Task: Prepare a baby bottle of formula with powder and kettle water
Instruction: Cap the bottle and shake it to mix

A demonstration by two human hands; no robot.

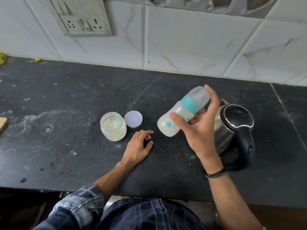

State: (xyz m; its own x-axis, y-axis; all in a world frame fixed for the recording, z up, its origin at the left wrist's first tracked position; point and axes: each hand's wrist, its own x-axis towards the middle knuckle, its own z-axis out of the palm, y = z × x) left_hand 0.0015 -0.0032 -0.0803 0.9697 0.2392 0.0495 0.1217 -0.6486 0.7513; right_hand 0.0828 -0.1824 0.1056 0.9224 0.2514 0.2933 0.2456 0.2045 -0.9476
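My right hand (199, 128) grips the baby bottle (178, 113) above the counter, thumb across its body and fingers behind it. The bottle is tilted, its clear cap and teal collar pointing up and to the right, and milky white liquid fills its body. An open jar of pale formula powder (113, 126) stands to the left with a teal scoop inside it. Its round white lid (133, 119) lies flat beside it. My left hand (138, 146) rests on the counter near the jar, holding nothing. The steel kettle (232, 130) with a black lid and handle stands behind my right hand.
The dark stone counter (66, 130) is dusted with powder and marked with rings. A tiled wall with a socket panel (83, 22) runs along the back. A wooden board edge (2, 124) shows at the far left. Yellow scraps (37, 59) lie at the back left.
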